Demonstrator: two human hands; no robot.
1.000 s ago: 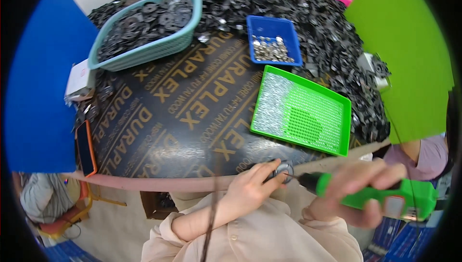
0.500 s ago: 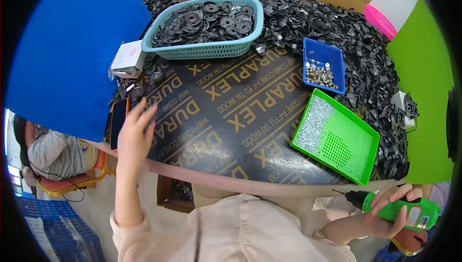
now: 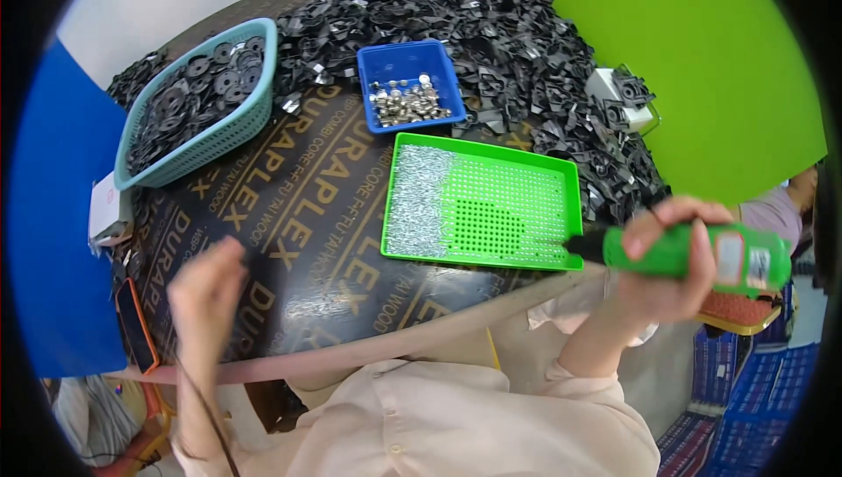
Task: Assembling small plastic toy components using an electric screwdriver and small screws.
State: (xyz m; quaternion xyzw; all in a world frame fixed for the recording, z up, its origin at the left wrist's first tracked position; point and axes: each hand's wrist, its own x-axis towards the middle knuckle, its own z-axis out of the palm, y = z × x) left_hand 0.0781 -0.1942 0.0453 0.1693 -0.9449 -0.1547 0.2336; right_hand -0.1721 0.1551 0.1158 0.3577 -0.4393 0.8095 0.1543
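My right hand [image 3: 656,291] grips a green electric screwdriver [image 3: 750,259] held sideways, its black nose pointing left across the near right corner of the green perforated tray [image 3: 535,170]. Small silvery screws [image 3: 419,205] cover the tray's left part, some seated upright in its holes. Over the table at the left, my left hand [image 3: 206,288] is blurred, with its fingers drawn together. A dark smear shows at its fingertips; whether that is a held part is unclear. Behind the tray sits a blue bin [image 3: 405,54] with small round metal pieces [image 3: 408,104].
A teal basket [image 3: 206,148] of black discs stands at the far left. Black plastic parts [image 3: 491,39] are heaped along the back and right. A white box [image 3: 110,210] and an orange-edged phone [image 3: 136,323] lie at left. Blue and green panels [image 3: 702,82] flank the table.
The view has swung to the right. My right hand has lifted the screwdriver from beyond the table edge to the tray's corner. My left hand's spread fingers have drawn together.
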